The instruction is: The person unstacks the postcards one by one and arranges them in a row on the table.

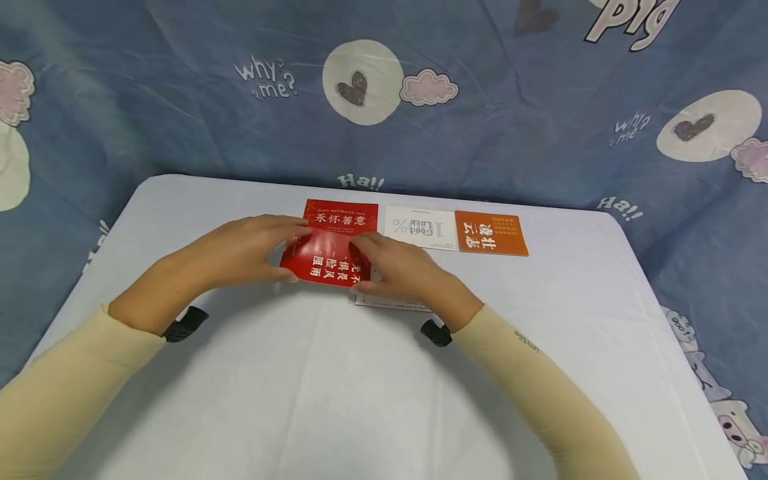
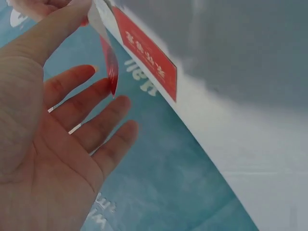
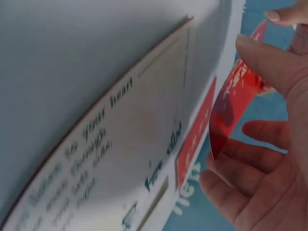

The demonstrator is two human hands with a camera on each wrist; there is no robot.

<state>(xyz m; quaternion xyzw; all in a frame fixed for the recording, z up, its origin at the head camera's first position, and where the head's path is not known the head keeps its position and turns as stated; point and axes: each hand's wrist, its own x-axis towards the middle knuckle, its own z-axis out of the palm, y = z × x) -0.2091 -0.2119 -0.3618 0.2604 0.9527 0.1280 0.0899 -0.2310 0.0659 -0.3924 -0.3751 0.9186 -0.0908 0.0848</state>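
The person's left hand (image 1: pixel 239 251) and right hand (image 1: pixel 403 268) both grip one bent red card (image 1: pixel 324 255), at its 9 and 3 o'clock sides. Each hand has its thumb at the near corner and its fingers at the far corner. The card is raised off the white table (image 1: pixel 360 400) and curves between the hands. Around it, as the head camera sees it, a flat red card (image 1: pixel 341 215) lies on the table at 12 o'clock, partly hidden behind it. A "Good Luck" card (image 1: pixel 445 235) lies between 2 and 3 o'clock, and an orange card (image 1: pixel 510 235) farther out towards 3. At 4 o'clock a printed white card (image 1: pixel 393 303) lies partly under the right hand. Beyond the table, at 12, hangs a blue curtain (image 1: pixel 180 133).
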